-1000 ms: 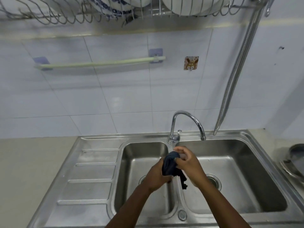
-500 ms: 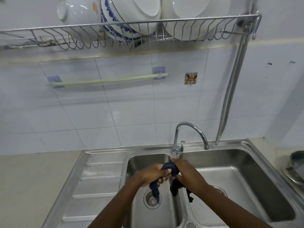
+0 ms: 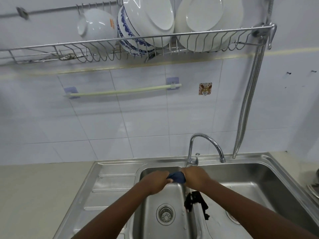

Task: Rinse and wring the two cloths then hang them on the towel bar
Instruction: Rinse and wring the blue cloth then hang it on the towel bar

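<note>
Clearly the dark blue cloth [image 3: 176, 176] is soft, limp and probably heavy with water: it bunches between the left hand [image 3: 156, 182] and right hand [image 3: 196, 179], fingers of both closed tight on it above the divider of the sink [image 3: 276, 171]. A black frayed piece [image 3: 193, 200] dangles under the right hand; whether it is the second cloth I cannot tell. Gripping well apart near each end should wring best. The towel bar [image 3: 120, 91] hangs bare. No readable writing; only a fox sticker [image 3: 205, 88]

Two bare forearms, no sleeves, hands [image 3: 176, 181] ungloved
</note>
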`<state>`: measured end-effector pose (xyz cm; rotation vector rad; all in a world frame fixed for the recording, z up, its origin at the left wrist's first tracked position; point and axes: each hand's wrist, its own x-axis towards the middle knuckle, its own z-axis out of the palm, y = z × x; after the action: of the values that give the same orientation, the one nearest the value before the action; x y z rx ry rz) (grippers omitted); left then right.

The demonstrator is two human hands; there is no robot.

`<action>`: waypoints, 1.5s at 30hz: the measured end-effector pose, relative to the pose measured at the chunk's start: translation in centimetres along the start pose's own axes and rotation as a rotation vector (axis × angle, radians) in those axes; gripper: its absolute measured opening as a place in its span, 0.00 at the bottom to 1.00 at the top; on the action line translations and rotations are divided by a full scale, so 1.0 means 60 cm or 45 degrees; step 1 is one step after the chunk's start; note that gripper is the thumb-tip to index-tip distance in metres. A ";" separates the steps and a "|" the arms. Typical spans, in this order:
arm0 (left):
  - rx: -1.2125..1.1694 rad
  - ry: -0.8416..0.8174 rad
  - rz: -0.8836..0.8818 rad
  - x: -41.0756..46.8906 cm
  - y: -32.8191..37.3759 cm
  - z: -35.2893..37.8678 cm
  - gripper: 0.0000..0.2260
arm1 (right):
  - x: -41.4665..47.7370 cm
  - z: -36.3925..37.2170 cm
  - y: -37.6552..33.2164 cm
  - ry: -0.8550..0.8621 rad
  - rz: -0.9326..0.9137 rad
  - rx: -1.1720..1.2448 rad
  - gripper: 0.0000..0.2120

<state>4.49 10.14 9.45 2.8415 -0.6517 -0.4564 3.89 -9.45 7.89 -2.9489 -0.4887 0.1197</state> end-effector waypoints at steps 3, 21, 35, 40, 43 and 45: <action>-0.013 0.121 -0.076 0.002 -0.002 0.002 0.12 | 0.006 -0.005 -0.003 -0.006 0.044 0.088 0.14; -0.858 -0.344 -0.095 -0.026 -0.017 -0.078 0.17 | 0.005 -0.038 -0.017 0.359 -0.242 0.030 0.13; 0.151 0.147 0.209 -0.038 -0.009 -0.089 0.16 | 0.013 -0.068 -0.037 0.054 0.049 -0.042 0.12; 0.465 0.410 0.263 -0.040 -0.013 -0.088 0.04 | 0.022 -0.087 -0.050 0.003 0.104 0.144 0.13; 0.469 0.410 0.211 -0.038 -0.012 -0.089 0.03 | 0.023 -0.089 -0.054 -0.023 0.107 0.225 0.13; 0.359 0.345 0.162 -0.037 -0.006 -0.094 0.06 | 0.021 -0.086 -0.052 0.055 0.037 0.222 0.12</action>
<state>4.65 12.11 15.19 3.0147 -0.8943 0.0470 4.62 -6.81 13.42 -2.7824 -0.4074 0.0966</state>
